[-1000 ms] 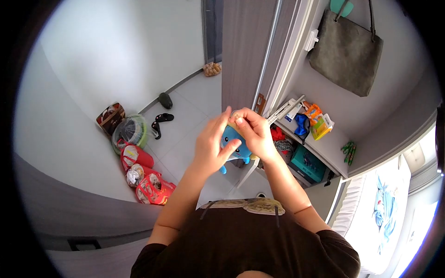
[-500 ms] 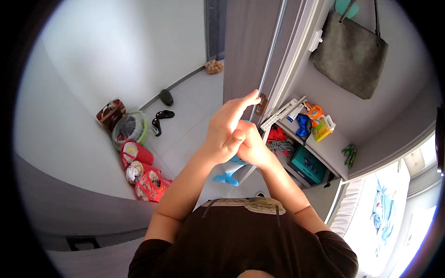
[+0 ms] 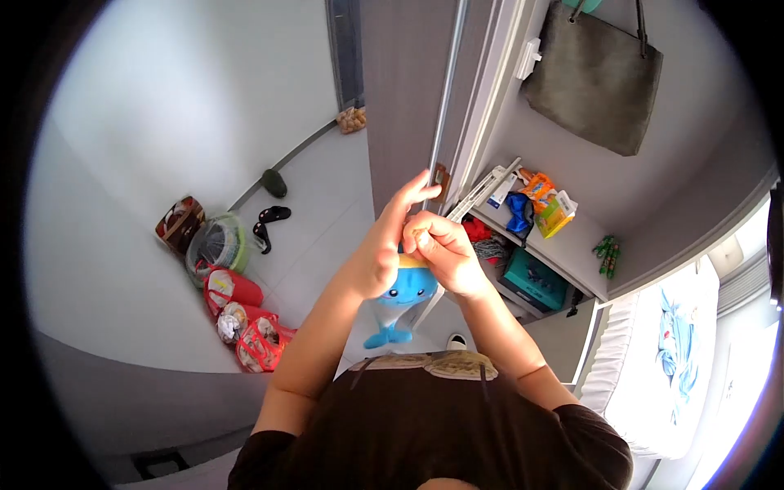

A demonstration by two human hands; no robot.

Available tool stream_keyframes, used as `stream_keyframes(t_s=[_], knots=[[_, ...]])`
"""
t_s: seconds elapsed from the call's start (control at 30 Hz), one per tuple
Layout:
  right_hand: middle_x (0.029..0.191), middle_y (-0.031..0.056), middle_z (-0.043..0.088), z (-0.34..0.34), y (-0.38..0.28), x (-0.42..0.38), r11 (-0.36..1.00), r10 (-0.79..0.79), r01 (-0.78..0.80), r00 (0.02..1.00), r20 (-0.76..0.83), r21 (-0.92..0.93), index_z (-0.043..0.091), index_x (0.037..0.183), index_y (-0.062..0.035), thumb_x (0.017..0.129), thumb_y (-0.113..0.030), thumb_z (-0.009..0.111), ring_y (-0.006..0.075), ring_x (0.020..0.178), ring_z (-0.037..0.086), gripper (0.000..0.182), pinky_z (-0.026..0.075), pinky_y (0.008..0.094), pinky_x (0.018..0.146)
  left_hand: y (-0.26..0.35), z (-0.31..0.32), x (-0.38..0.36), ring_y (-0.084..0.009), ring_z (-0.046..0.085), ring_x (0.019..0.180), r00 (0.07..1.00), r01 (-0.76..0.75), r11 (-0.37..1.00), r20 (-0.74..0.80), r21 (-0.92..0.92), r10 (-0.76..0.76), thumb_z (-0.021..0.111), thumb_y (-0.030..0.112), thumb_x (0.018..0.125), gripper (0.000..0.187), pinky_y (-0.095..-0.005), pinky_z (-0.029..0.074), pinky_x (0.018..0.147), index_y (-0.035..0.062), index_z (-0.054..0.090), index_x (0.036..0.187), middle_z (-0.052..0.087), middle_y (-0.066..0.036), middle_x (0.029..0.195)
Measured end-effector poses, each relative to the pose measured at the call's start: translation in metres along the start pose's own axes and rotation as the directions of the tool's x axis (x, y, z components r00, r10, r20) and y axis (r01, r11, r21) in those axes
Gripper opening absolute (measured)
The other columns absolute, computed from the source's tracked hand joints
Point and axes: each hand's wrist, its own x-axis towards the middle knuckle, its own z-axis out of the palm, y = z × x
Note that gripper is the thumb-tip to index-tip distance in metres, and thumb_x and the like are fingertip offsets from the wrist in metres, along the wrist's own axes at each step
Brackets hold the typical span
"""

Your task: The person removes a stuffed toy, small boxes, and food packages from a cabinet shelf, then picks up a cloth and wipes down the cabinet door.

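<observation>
Your right hand is closed on the top of the blue plush toy, which hangs in front of your chest, below your hands, near the edge of the grey door. Your left hand lies against the toy's upper side, fingers stretched out, not closed on it. The toy looks light, soft and squashy (no risk of breakage, I judge). Grip its top or the thick body rather than the thin tail.

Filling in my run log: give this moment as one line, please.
right hand: grips top of blue plush toy | left hand: at toy's top, fingers extended | toy: hangs upright | behind: wardrobe door
</observation>
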Motion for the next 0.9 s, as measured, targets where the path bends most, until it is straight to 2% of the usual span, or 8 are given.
stream_keyframes(t_s=[0.07,0.2,0.4,0.47,0.53,0.57,0.63,0.9], knots=[[0.086,0.0014,0.057,0.006,-0.018,0.0,0.991,-0.045,0.046,0.999,0.01,-0.125,0.058,0.089,-0.002,0.098,-0.02,0.053,0.0094,0.081,0.051,0.02,0.043,0.0246,0.076,0.002,0.0,-0.006,-0.0373,0.039,0.13,1.0,0.019,0.997,0.026,-0.073,-0.017,0.042,0.086,0.07,0.118,-0.0441,0.03,0.107,-0.0014,0.021,0.146,0.039,-0.023,0.141],[0.08,0.0052,0.061,0.016,-0.057,0.0,0.901,-0.277,0.303,0.953,0.124,-0.309,0.062,0.085,-0.0024,0.095,-0.017,0.056,0.0147,0.071,0.055,0.018,0.045,0.0272,0.065,0.031,0.001,-0.011,-0.0397,0.043,0.124,0.988,-0.151,0.893,0.08,0.425,0.129,0.087,0.053,0.051,0.122,-0.0496,0.031,0.105,0.0007,0.028,0.143,0.04,-0.021,0.14],[0.067,0.0106,0.061,0.053,-0.138,-0.004,0.646,-0.623,0.704,0.71,0.33,-0.294,0.063,0.069,0.0001,0.089,-0.01,0.061,0.02,0.054,0.054,0.022,0.042,0.0319,0.049,0.031,0.013,-0.026,-0.0342,0.046,0.122,0.842,-0.279,0.765,-0.236,0.581,0.486,0.084,0.053,0.06,0.11,-0.0511,0.04,0.097,0.0023,0.03,0.14,0.042,-0.019,0.137],[0.067,0.0086,0.057,0.069,-0.143,-0.002,0.511,-0.781,0.847,0.529,0.333,-0.148,0.065,0.077,0.0016,0.083,-0.004,0.064,0.0194,0.05,0.048,0.009,0.037,0.03,0.044,0.03,0.018,-0.029,-0.0309,0.051,0.115,0.933,-0.161,0.986,-0.334,-0.053,0.134,0.074,0.046,0.076,0.093,-0.0467,0.045,0.094,0.005,0.022,0.141,0.042,-0.019,0.135],[0.065,0.0097,0.056,0.076,-0.15,0.003,0.384,-0.858,0.919,0.389,0.335,-0.085,0.064,0.072,0.0041,0.08,-0.001,0.064,0.0185,0.046,0.047,0.009,0.034,0.0285,0.041,0.038,0.023,-0.023,-0.0285,0.055,0.109,0.934,-0.12,0.481,-0.264,-0.868,-0.243,0.058,0.039,0.092,0.074,-0.0423,0.048,0.092,0.0076,0.014,0.143,0.041,-0.019,0.135],[0.064,0.0094,0.056,0.084,-0.153,0.004,0.374,-0.871,0.924,0.381,0.311,-0.085,0.065,0.073,0.004,0.08,0.0,0.064,0.0173,0.047,0.047,0.009,0.033,0.0266,0.041,0.018,0.027,-0.03,-0.028,0.056,0.106,0.916,-0.216,0.808,-0.399,-0.548,-0.026,0.045,0.041,0.097,0.062,-0.0414,0.049,0.091,0.0068,0.019,0.141,0.044,-0.019,0.132],[0.064,0.0091,0.056,0.093,-0.154,0.002,0.364,-0.891,0.929,0.37,0.262,-0.074,0.067,0.073,0.004,0.08,0.003,0.063,0.0158,0.048,0.046,0.008,0.032,0.0248,0.041,0.009,0.026,-0.035,-0.0275,0.057,0.104,0.875,-0.299,0.948,-0.427,-0.106,0.228,0.032,0.043,0.101,0.053,-0.0406,0.05,0.09,0.006,0.024,0.139,0.047,-0.019,0.129],[0.062,0.0077,0.056,0.097,-0.156,0.004,0.282,-0.928,0.956,0.292,0.23,-0.075,0.067,0.071,0.0028,0.078,0.004,0.066,0.015,0.05,0.047,0.008,0.033,0.0237,0.043,0.055,0.02,0.003,-0.0336,0.053,0.118,0.976,-0.202,0.652,-0.099,-0.731,0.192,0.012,0.059,0.095,0.068,-0.0488,0.046,0.098,0.0087,0.043,0.129,0.051,-0.023,0.13]])
